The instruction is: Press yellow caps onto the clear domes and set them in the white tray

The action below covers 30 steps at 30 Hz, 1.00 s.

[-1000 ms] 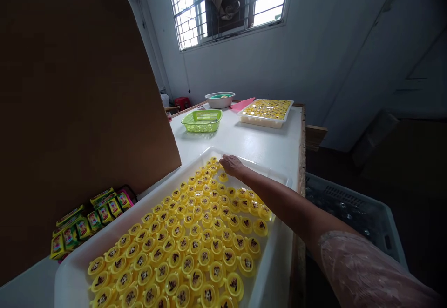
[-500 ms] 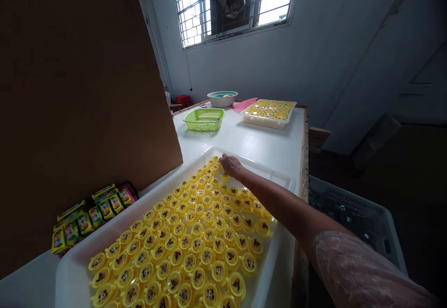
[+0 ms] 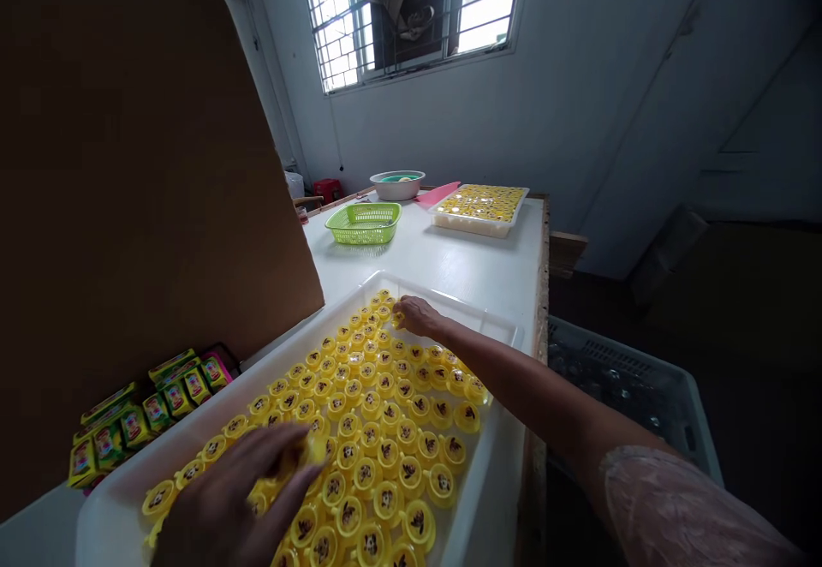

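Note:
Several small yellow round pieces (image 3: 364, 473), shaped like little cups with side tabs and a brown picture on top, stand in rows in a white plastic tray (image 3: 443, 286). Low in the view, my left hand (image 3: 241, 498) has its thumb and fingers closed around one such yellow piece (image 3: 312, 451), blurred by motion, above the others. Near the tray's far end, my right hand (image 3: 417, 316) pinches another yellow piece (image 3: 397, 320) at the edge of the rows. My right fingertips are partly hidden.
Yellow-green small boxes (image 3: 155, 411) lie left of the tray beside a tall brown cardboard panel (image 3: 160, 207). Farther along the white table stand a green basket (image 3: 363, 229), a basin (image 3: 398, 190) and a second filled tray (image 3: 479, 226). A grey crate (image 3: 690, 404) sits below, right.
My left hand has come into view from below, over the near pieces, with a yellow piece in its fingers. The view has shifted slightly; my right hand stays near the far end.

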### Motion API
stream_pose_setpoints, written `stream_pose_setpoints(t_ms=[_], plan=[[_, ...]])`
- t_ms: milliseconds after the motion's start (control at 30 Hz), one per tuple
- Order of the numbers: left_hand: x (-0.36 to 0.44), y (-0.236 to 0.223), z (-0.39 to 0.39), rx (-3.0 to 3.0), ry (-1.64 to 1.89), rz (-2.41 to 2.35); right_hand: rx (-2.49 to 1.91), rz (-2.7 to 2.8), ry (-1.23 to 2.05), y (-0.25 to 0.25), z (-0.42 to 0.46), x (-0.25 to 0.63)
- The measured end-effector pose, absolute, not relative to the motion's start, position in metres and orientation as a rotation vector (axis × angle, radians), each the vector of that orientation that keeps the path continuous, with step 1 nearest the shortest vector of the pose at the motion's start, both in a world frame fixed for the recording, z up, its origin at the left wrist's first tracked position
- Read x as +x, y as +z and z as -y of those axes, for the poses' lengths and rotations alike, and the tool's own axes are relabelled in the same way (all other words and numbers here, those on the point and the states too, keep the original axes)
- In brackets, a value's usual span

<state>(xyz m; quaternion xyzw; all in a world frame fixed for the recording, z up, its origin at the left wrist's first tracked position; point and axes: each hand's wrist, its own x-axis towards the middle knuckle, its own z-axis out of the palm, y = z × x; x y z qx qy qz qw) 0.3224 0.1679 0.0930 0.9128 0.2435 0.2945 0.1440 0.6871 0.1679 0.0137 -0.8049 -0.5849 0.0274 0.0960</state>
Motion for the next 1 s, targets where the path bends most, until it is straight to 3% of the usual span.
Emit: stream_pose_setpoints(t_ms=[400, 667, 1000], plan=[[0.494, 0.065, -0.218, 2.598, 0.67, -0.77, -2.274, 1.444, 0.053, 0.016, -0.158, 0.707], [0.558, 0.052, -0.22, 2.628, 0.591, -0.786, -2.223, 1.182, 0.07, 0.037, -0.157, 0.709], [0.586, 0.015, -0.214, 2.652, 0.416, -0.918, -2.232, 1.294, 0.147, 0.036, -0.152, 0.717]])
